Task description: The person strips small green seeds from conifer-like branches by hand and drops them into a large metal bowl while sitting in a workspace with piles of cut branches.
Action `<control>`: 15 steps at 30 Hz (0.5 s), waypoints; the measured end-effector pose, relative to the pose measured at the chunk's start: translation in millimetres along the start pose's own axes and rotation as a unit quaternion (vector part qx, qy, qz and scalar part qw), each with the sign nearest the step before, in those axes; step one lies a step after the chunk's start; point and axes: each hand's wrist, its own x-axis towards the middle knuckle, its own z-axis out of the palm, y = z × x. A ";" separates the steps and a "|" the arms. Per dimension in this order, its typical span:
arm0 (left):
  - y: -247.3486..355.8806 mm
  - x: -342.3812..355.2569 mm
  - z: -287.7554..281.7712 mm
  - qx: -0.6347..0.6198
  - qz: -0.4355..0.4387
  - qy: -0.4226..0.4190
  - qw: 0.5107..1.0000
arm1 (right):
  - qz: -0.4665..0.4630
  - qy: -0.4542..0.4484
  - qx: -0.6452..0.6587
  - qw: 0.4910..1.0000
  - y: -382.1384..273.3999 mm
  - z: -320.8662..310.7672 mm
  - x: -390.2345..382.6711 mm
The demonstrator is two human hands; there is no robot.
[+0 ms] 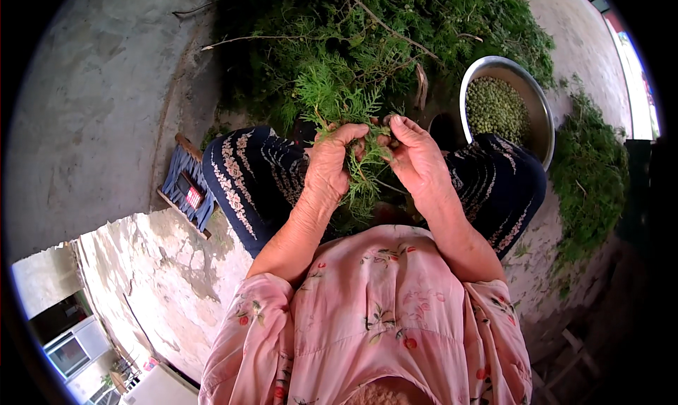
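Note:
Between my knees, my left hand [333,154] is closed around a leafy green evergreen sprig [364,182], whose feathery foliage spreads above and below the fingers. Close beside it, my right hand [417,154] is bent in a pinch, thumb and fingertips together at the sprig's right side. What sits between those fingertips is too small to make out. To the right, by my right knee, stands a metal basin [544,122] holding many small round green cones [498,107].
A large heap of cut evergreen branches [395,24] lies just ahead, with bare twigs sticking out. More greenery [590,172] lies right of the basin. On the left, a small woven stool [180,179] bears a dark phone-like device [189,190]. A grey wall [106,108] rises beyond it.

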 end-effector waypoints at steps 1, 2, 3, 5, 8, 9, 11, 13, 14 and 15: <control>-0.3 -0.2 0.8 -0.015 -0.007 0.015 1.000 | -0.001 -0.002 0.016 1.000 -1.0 7.7 -4.6; -0.3 -0.1 0.7 -0.015 -0.008 0.015 1.000 | -0.003 -0.005 0.031 0.999 -1.2 12.1 -7.1; -0.1 -0.1 0.4 -0.028 -0.006 0.023 0.999 | -0.003 -0.005 0.032 0.999 -0.5 12.1 -6.4; -1.3 1.1 -2.3 -0.041 -0.004 0.030 0.999 | -0.026 -0.031 0.002 0.999 0.9 10.2 -4.2; -7.8 4.5 -7.4 -0.090 -0.016 -0.033 0.995 | -0.045 -0.005 -0.015 0.999 2.9 0.8 0.3; -7.6 5.0 -7.2 -0.089 -0.018 -0.035 0.995 | -0.047 -0.003 -0.013 0.999 3.4 -3.9 2.4; -2.9 4.8 -10.6 -0.168 -0.043 -0.122 0.977 | -0.058 0.030 0.022 0.998 2.3 -10.1 6.7; -0.2 5.4 -15.6 -0.188 -0.027 -0.099 0.977 | -0.073 0.084 0.036 0.993 -13.9 -10.1 6.2; 1.2 5.8 -18.5 -0.208 -0.012 -0.077 0.975 | -0.085 0.058 0.028 0.994 -29.5 -8.8 2.9; 2.9 5.7 -22.1 -0.228 0.004 -0.054 0.972 | -0.120 0.127 0.017 0.985 -43.4 -2.1 -2.6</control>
